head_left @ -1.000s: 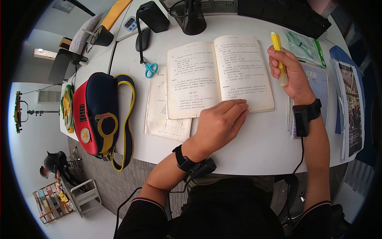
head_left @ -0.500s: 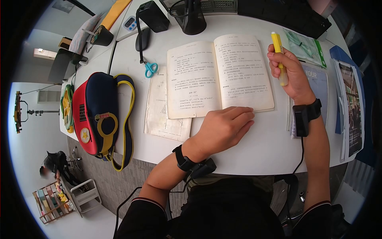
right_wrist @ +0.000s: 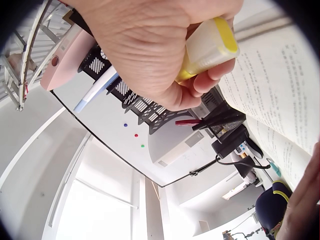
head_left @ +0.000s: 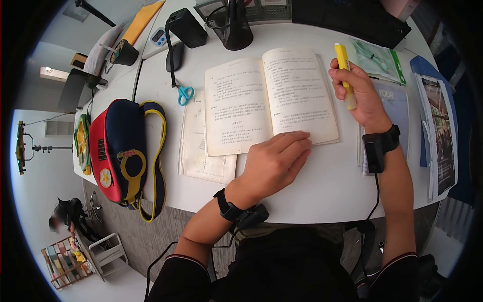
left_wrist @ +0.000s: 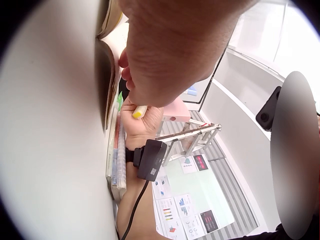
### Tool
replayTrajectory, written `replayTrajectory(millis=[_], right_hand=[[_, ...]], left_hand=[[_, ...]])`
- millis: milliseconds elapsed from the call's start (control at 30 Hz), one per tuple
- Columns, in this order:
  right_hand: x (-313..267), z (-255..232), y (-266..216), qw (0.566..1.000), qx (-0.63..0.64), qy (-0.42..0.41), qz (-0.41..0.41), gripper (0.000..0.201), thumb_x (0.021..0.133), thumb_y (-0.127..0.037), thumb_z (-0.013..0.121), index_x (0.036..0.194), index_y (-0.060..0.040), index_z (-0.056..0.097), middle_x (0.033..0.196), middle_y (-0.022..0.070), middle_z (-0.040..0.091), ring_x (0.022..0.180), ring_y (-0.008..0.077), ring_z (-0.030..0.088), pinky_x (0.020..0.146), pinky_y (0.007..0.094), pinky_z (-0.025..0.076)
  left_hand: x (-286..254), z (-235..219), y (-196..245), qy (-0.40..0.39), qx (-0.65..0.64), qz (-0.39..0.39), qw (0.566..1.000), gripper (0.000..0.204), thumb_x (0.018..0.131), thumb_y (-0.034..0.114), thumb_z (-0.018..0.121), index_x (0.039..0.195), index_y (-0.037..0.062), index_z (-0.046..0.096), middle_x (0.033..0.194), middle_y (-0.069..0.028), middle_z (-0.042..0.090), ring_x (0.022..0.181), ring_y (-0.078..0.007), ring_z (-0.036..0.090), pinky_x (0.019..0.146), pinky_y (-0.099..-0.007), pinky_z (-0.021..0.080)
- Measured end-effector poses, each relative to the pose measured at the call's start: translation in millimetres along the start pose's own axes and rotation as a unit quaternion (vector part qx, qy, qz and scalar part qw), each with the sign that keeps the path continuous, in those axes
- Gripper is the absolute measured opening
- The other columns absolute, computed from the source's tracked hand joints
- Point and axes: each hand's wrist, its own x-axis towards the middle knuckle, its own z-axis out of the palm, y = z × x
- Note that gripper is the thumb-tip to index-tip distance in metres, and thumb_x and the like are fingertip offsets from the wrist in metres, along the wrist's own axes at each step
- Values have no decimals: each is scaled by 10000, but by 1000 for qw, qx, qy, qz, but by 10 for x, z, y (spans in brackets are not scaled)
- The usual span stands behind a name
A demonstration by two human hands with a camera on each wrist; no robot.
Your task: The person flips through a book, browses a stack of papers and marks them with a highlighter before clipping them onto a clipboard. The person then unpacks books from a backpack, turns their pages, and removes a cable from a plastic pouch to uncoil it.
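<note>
An open book [head_left: 236, 105] with printed pages lies on the white table. My left hand [head_left: 274, 163] rests on the lower edge of its right page, fingers extended and slightly bent. Right of the book, my right hand [head_left: 363, 95] grips a yellow highlighter [head_left: 342, 58], held upright above the table. In the right wrist view the fingers curl round the highlighter [right_wrist: 207, 47], its clear end showing. The left wrist view shows my left hand [left_wrist: 170, 50] close up, its fingertips partly hidden, with the right hand [left_wrist: 142, 122] beyond.
Left of the open book are worn papers [head_left: 209, 168], blue scissors [head_left: 185, 94] and a red and navy bag [head_left: 123, 151]. A black mesh pen holder [head_left: 236, 32] stands behind. Folders [head_left: 437, 131] and a clear green-edged packet [head_left: 377, 58] lie at the right. A person sits in the far left background.
The head view has shifted slightly. Over the last second my left hand has slid a little down the right page's lower edge; the right hand still grips the highlighter.
</note>
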Motion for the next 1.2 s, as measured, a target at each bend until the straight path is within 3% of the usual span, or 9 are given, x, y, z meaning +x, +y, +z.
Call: replayTrajectory(millis=[167, 233, 333, 767, 967, 1033, 1100, 1167, 1200], right_hand=[[2, 1, 3, 1000, 3, 3, -5, 157, 891, -146, 685, 1001, -76, 598, 758, -41, 507, 596, 44, 442, 563, 191, 362], [6, -6, 13, 1000, 5, 3, -3, 155, 891, -149, 686, 997, -76, 599, 762, -41, 507, 598, 45, 441, 562, 193, 362], [8, -14, 10, 1000, 2, 0, 0, 152, 892, -154, 684, 991, -76, 600, 761, -42, 504, 601, 46, 439, 562, 196, 362], [18, 0, 0, 1000, -16, 5, -6, 142, 910, -136, 658, 1010, -69, 582, 763, -37, 508, 573, 29, 444, 527, 176, 362], [55, -47, 36, 1000, -2, -13, -10, 148, 905, -155, 670, 1003, -74, 594, 772, -35, 524, 570, 32, 439, 534, 177, 361], [60, -65, 27, 1000, 0, -5, 10, 131, 894, -173, 671, 941, -57, 631, 805, -9, 566, 604, 55, 461, 568, 203, 372], [65, -84, 16, 1000, 3, -9, 3, 133, 894, -170, 672, 952, -57, 633, 805, -10, 563, 606, 53, 461, 567, 200, 376], [65, -88, 42, 1000, 8, -18, 6, 137, 894, -168, 673, 964, -57, 634, 805, -11, 561, 608, 52, 461, 567, 198, 380], [66, -93, 40, 1000, 3, -17, -1, 139, 893, -165, 675, 970, -57, 632, 807, -13, 556, 611, 51, 461, 564, 196, 381]], left_hand=[[12, -11, -19, 22, 27, -23, 999, 226, 784, 70, 765, 999, 50, 697, 1138, -104, 694, 1049, -288, 678, 823, -354, 577], [30, -49, -4, -9, 49, -65, 997, 321, 777, 109, 780, 1074, 42, 680, 1267, -153, 632, 1226, -348, 581, 946, -396, 532], [24, -23, -29, -17, 74, -72, 995, 417, 781, 145, 789, 1158, 34, 649, 1377, -183, 551, 1318, -389, 494, 1005, -422, 495], [17, 11, -30, -45, 58, -80, 994, 412, 795, 141, 786, 1166, 31, 644, 1388, -179, 542, 1333, -379, 483, 1008, -431, 492], [49, -22, -6, -11, -3, -46, 999, 271, 825, 86, 745, 1077, 12, 678, 1257, -165, 633, 1267, -370, 553, 999, -425, 498], [89, -104, 72, 4, -110, -14, 994, 214, 848, 39, 702, 1054, -11, 679, 1145, -158, 677, 1212, -355, 592, 999, -419, 489], [160, -322, 345, -46, -245, -3, 968, 191, 868, 12, 652, 1052, -32, 667, 1063, -157, 688, 1138, -348, 616, 997, -427, 475], [209, -470, 695, -63, -477, -18, 876, 126, 913, 47, 586, 993, -29, 649, 1029, -178, 676, 1010, -345, 622, 945, -472, 487], [226, -473, 904, -29, -582, -18, 813, 113, 932, 85, 585, 946, -12, 642, 940, -182, 671, 901, -324, 630, 849, -486, 527]])
